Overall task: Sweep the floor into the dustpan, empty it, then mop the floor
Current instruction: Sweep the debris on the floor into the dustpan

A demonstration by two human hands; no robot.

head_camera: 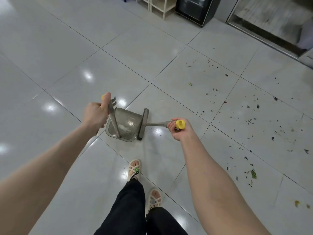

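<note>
Left hand (pixel 95 114) closed around the upright grey handle of the dustpan (pixel 124 125), thumb near its yellow cap; right hand (pixel 179 128) closed around the yellow-capped end of the broom (pixel 144 123) handle; broom head lies against the right-hand edge of the pan, bristles on the floor (pixel 67 48); pan rests on the pale glossy tiles, something whitish inside; dark scattered debris (pixel 250 119) lies on the tiles to the right, well apart from the pan; sandalled feet (pixel 134 169) and dark trousers below; cream shelf frame (pixel 157 5) and black cabinet (pixel 197 9) at the far edge.
</note>
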